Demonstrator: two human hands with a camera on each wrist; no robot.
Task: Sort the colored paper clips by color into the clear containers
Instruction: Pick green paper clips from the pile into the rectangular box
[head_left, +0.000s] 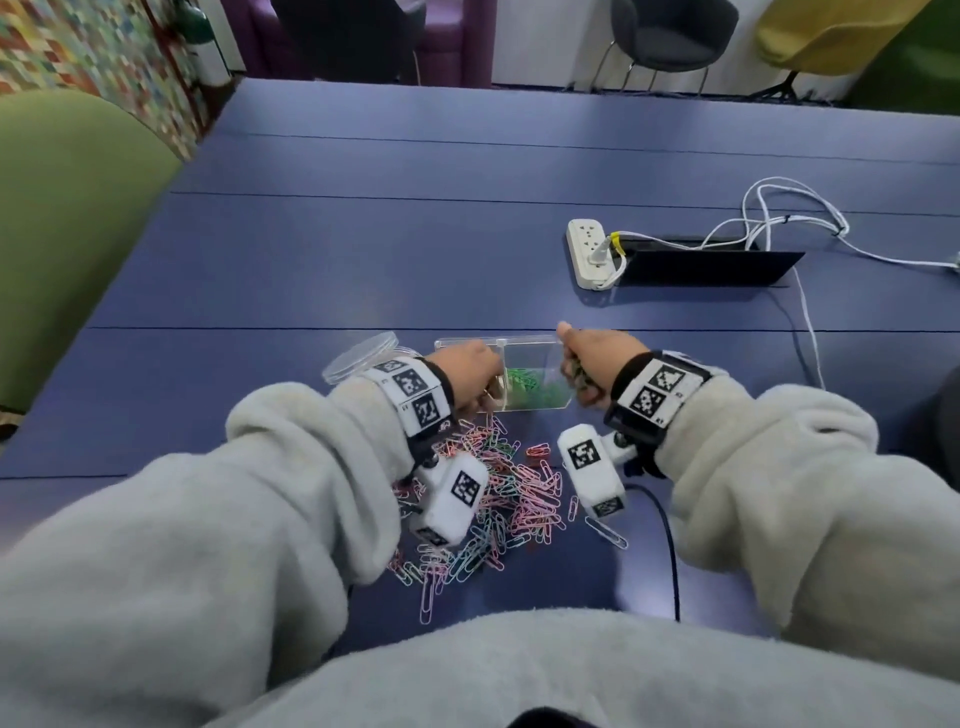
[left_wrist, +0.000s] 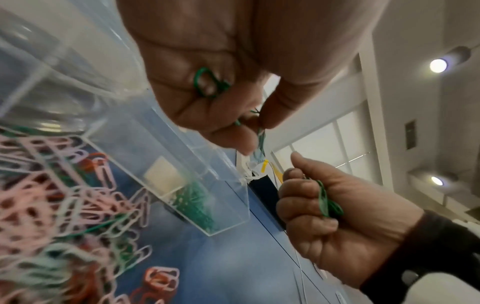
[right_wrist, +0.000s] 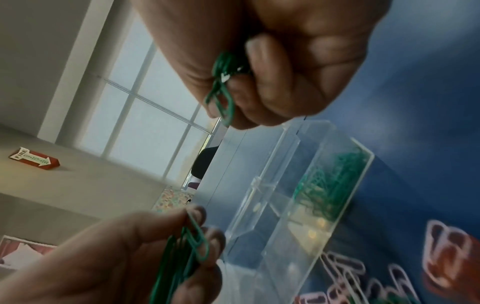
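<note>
Taking the clear box (head_left: 535, 364) as the marker, a round lid (head_left: 361, 357) lies to its left on the blue table (head_left: 363, 249). The left hand (head_left: 470, 376) sits at the box's left edge, fingers curled, pinching several green clips (right_wrist: 192, 244). Inside the box's right compartment lies a heap of green clips (head_left: 535, 387). In front of the box, nearer the person, sprawls the mixed pile (head_left: 498, 493), mostly pink and blue. At the box's right edge the right hand (head_left: 592, 364) is clenched round more green clips (right_wrist: 223, 86). Beyond the box to the right sits a power strip (head_left: 589, 252).
</note>
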